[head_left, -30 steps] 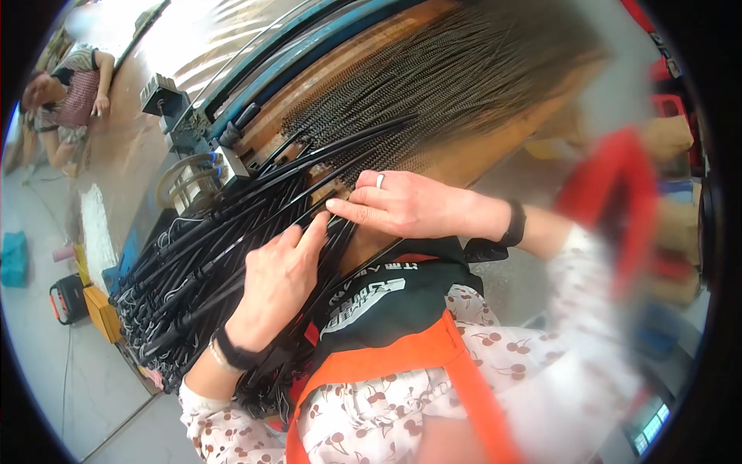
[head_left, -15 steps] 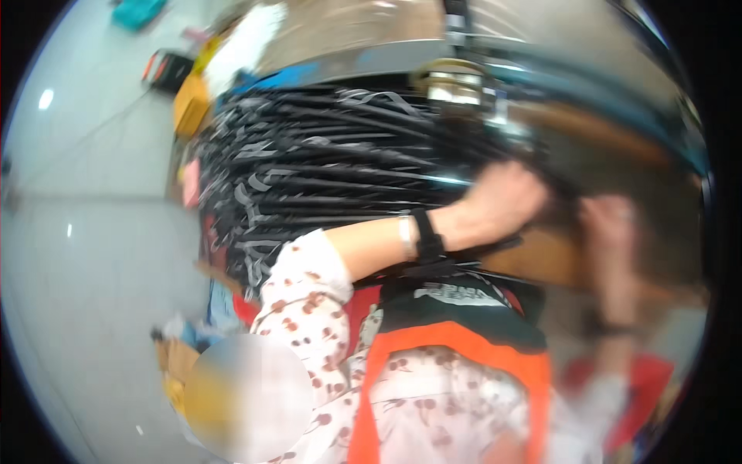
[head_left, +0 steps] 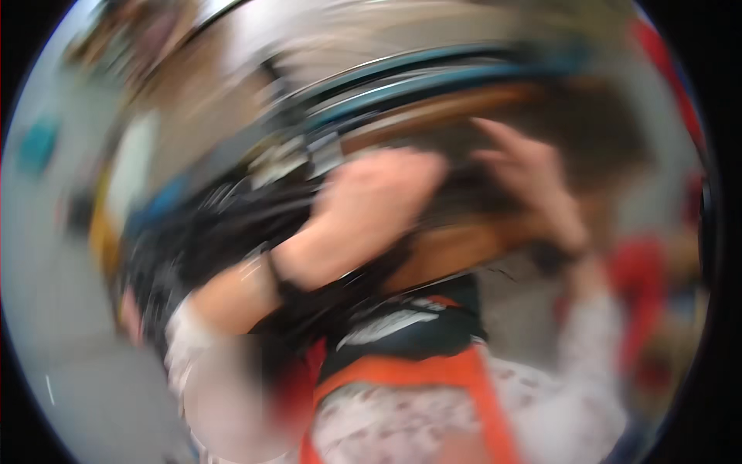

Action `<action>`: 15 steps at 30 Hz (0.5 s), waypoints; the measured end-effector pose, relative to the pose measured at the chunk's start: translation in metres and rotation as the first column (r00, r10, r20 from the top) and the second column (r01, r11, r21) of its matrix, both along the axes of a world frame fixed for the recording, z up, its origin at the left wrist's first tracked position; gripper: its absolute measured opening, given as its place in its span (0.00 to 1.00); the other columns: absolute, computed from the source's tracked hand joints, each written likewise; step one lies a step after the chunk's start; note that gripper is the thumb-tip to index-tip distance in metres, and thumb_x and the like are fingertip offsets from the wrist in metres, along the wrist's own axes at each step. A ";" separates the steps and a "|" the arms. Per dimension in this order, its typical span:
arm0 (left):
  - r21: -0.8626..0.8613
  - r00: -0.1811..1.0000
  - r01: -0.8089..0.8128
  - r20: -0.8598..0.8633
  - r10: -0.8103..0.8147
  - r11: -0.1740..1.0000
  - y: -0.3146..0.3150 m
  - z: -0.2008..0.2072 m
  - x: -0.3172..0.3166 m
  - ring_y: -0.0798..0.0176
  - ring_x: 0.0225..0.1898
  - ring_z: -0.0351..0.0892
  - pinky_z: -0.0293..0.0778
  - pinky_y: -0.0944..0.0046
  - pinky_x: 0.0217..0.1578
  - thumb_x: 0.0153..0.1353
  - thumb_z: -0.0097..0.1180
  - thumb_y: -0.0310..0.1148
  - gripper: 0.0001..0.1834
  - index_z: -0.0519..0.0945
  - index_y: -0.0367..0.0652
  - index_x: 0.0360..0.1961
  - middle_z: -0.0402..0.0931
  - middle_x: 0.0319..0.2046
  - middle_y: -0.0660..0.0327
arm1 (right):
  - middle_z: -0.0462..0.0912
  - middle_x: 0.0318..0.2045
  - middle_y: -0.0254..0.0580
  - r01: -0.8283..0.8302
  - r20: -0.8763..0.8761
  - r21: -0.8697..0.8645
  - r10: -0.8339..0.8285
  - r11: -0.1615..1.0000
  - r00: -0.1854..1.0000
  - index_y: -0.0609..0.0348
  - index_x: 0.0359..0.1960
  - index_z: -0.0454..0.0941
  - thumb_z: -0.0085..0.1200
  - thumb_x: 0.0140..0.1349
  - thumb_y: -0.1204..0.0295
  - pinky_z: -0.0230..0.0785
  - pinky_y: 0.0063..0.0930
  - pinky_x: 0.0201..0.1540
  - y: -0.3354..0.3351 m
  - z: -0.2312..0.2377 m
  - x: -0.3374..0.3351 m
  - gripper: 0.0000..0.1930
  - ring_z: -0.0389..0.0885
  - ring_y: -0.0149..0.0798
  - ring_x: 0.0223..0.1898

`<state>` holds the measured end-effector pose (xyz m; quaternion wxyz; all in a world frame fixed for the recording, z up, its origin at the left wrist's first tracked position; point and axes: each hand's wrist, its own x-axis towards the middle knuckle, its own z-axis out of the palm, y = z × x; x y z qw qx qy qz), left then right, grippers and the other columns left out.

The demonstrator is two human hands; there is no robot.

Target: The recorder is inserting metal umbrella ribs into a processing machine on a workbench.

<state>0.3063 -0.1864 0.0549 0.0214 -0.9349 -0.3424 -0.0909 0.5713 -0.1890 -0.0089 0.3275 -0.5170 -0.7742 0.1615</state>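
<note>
A heap of long thin black strips (head_left: 220, 240), blurred, lies across the work surface at the left. My left hand (head_left: 379, 201) is over the heap's right end, its fingers curled into a closed shape. Whatever those fingers hold is hidden beneath them. To the right of it, above the dark brown surface (head_left: 595, 131), my right hand (head_left: 537, 174) points inward with one finger stretched out and the others apart. Nothing shows in its grasp. A dark band circles each wrist.
Blue-green rails (head_left: 433, 89) run along the far side, beside a blurred metal fixture (head_left: 282, 158) behind my left hand. A tan wooden board (head_left: 456, 251) forms the near edge. Red items (head_left: 638, 278) stand at the right; a yellow object (head_left: 104, 224) sits at the far left.
The whole view has swung, so the strips and fixture appear farther left. My right hand has come up and inward, its fingers spreading. My left hand stays closed at the strips' right end.
</note>
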 end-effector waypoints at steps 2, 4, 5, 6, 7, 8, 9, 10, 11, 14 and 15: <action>0.131 0.998 0.065 -0.030 -0.061 0.989 0.022 0.001 0.007 0.60 0.30 0.81 0.78 0.59 0.27 0.61 0.56 0.30 0.05 0.75 0.48 0.38 0.75 0.29 0.63 | 0.83 0.34 0.52 -0.125 0.055 0.135 0.119 0.983 0.991 0.46 0.69 0.68 0.69 0.57 0.59 0.76 0.35 0.31 0.014 0.011 0.013 0.38 0.84 0.44 0.29; 0.186 0.994 0.099 -0.055 -0.090 0.978 0.035 0.019 0.018 0.58 0.31 0.79 0.76 0.58 0.29 0.62 0.60 0.32 0.07 0.74 0.47 0.39 0.72 0.28 0.62 | 0.82 0.25 0.46 -0.058 0.059 0.071 0.054 0.996 0.997 0.42 0.70 0.68 0.68 0.56 0.49 0.75 0.35 0.30 0.022 0.011 0.051 0.40 0.82 0.42 0.25; 0.218 0.990 0.110 -0.108 -0.088 0.970 0.042 0.022 0.017 0.56 0.32 0.79 0.76 0.57 0.29 0.62 0.60 0.31 0.07 0.74 0.46 0.39 0.72 0.28 0.61 | 0.82 0.24 0.45 0.043 0.187 0.063 -0.054 0.997 0.981 0.41 0.68 0.70 0.66 0.57 0.47 0.76 0.34 0.30 0.021 0.012 0.072 0.37 0.84 0.42 0.26; 0.241 0.988 0.106 -0.132 -0.076 0.965 0.043 0.029 0.016 0.56 0.31 0.79 0.76 0.57 0.29 0.62 0.59 0.31 0.07 0.73 0.46 0.37 0.72 0.28 0.60 | 0.83 0.24 0.45 0.091 0.182 0.159 -0.120 0.983 0.976 0.41 0.65 0.73 0.64 0.59 0.47 0.77 0.35 0.32 0.020 -0.005 0.083 0.33 0.85 0.44 0.27; 0.225 0.986 0.112 -0.143 -0.081 0.968 0.041 0.030 0.020 0.56 0.31 0.79 0.76 0.57 0.28 0.62 0.59 0.31 0.07 0.73 0.45 0.37 0.72 0.28 0.60 | 0.84 0.23 0.45 0.116 0.175 0.247 -0.163 0.962 0.971 0.40 0.62 0.76 0.63 0.60 0.47 0.78 0.36 0.33 0.019 -0.002 0.080 0.30 0.86 0.45 0.29; 0.207 0.985 0.113 -0.151 -0.083 0.972 0.039 0.028 0.025 0.55 0.31 0.79 0.76 0.57 0.28 0.63 0.59 0.31 0.07 0.73 0.45 0.36 0.72 0.28 0.60 | 0.86 0.28 0.45 0.078 0.141 0.206 -0.108 0.975 0.984 0.43 0.55 0.81 0.63 0.61 0.50 0.79 0.38 0.35 0.010 0.000 0.072 0.23 0.87 0.47 0.31; 0.172 0.980 0.121 -0.175 -0.090 0.978 0.037 0.026 0.031 0.55 0.31 0.79 0.77 0.57 0.28 0.63 0.59 0.31 0.07 0.72 0.45 0.36 0.72 0.28 0.59 | 0.86 0.28 0.42 -0.037 0.172 0.193 0.003 0.981 0.985 0.44 0.54 0.81 0.64 0.60 0.51 0.79 0.39 0.35 0.007 0.002 0.066 0.23 0.87 0.47 0.30; 0.113 0.981 0.136 -0.151 -0.118 0.984 0.032 0.023 0.040 0.55 0.31 0.79 0.77 0.57 0.28 0.63 0.60 0.32 0.08 0.72 0.44 0.36 0.72 0.28 0.59 | 0.86 0.28 0.42 -0.065 0.110 0.238 0.040 0.969 0.993 0.45 0.52 0.82 0.63 0.61 0.51 0.79 0.39 0.34 0.012 -0.004 0.071 0.21 0.87 0.46 0.30; 0.100 0.975 0.155 -0.176 -0.136 0.983 0.030 0.020 0.042 0.55 0.31 0.79 0.77 0.56 0.28 0.64 0.59 0.32 0.08 0.72 0.44 0.37 0.72 0.28 0.59 | 0.86 0.27 0.41 -0.092 0.051 0.284 0.081 0.954 0.995 0.45 0.50 0.83 0.63 0.61 0.51 0.79 0.38 0.33 0.019 -0.013 0.079 0.20 0.87 0.46 0.29; 0.065 0.987 0.096 -0.137 -0.086 0.993 0.034 0.014 0.032 0.55 0.32 0.79 0.76 0.55 0.29 0.65 0.59 0.32 0.08 0.72 0.44 0.36 0.73 0.29 0.59 | 0.85 0.24 0.40 0.141 0.217 0.213 -0.187 0.967 0.958 0.46 0.44 0.85 0.65 0.60 0.53 0.78 0.37 0.29 0.029 -0.021 0.092 0.16 0.86 0.46 0.27; 0.048 0.987 0.084 -0.141 -0.077 0.995 0.031 0.010 0.029 0.54 0.32 0.80 0.76 0.55 0.29 0.65 0.59 0.32 0.08 0.72 0.44 0.36 0.73 0.28 0.59 | 0.84 0.23 0.40 0.075 0.139 0.274 -0.116 0.959 0.984 0.46 0.44 0.84 0.66 0.59 0.53 0.77 0.37 0.29 0.019 -0.012 0.071 0.17 0.86 0.46 0.27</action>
